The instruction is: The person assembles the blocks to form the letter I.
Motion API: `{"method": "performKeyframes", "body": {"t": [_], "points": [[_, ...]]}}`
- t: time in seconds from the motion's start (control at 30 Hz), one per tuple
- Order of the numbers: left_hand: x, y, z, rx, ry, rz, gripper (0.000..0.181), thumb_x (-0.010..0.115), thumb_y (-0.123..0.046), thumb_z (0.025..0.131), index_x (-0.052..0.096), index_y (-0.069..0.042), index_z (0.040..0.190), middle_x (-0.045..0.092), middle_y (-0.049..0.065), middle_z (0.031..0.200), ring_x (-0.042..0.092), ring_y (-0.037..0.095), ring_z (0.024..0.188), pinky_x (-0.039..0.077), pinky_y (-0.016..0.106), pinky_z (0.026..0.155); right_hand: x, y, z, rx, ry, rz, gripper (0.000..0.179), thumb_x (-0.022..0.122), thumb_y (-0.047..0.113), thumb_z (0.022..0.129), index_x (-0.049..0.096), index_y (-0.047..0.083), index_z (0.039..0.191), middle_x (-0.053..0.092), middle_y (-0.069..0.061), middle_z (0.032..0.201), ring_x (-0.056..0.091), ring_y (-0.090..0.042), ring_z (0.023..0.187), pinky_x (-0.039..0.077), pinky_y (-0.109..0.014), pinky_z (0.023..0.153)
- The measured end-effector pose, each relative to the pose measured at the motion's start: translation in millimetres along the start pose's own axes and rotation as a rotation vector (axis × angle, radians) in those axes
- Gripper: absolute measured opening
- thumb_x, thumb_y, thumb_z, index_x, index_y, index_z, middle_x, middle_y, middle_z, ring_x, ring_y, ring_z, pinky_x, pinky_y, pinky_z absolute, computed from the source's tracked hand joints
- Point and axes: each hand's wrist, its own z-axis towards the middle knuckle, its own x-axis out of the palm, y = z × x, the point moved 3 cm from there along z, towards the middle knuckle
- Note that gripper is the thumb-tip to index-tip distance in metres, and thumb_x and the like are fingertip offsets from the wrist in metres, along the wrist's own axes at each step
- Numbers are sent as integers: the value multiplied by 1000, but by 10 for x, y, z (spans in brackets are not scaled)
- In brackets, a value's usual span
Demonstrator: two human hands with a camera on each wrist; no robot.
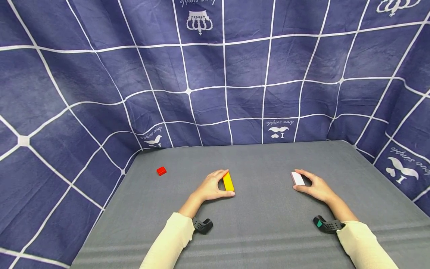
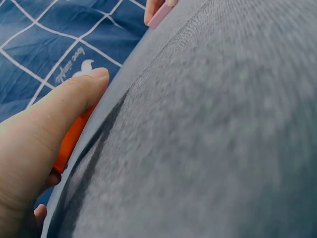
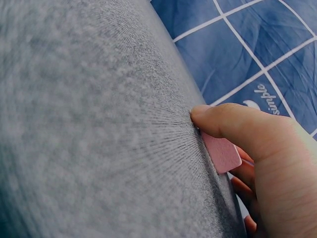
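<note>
My left hand [image 1: 212, 186] pinches the yellow block [image 1: 228, 182] end to end, thumb near, fingers far; my right hand [image 1: 315, 187] grips the white-topped block [image 1: 298, 178] the same way, probably because that span keeps each steady at the gray table [image 1: 262, 213]. The wrist views bring out an orange side and a pink side; only the head view shows the red block [image 1: 161, 171], lying well apart, left of my left hand.

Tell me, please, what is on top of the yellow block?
Nothing lies on the yellow block; its upper face shows bare. Parts covered by the left grip cannot be seen.
</note>
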Motion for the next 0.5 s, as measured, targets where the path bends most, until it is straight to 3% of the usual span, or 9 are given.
{"method": "performKeyframes", "body": {"t": [0.5], "points": [[96,-140,88,35,16,24,89,76,-53,76,44,-9,147,47,10,144,40,27,136,28,45,113,4,-16,2,3,7,-15,70,77,33,81,51,4,139,45,-33,138,43,-51,124,34,-63,96]]}}
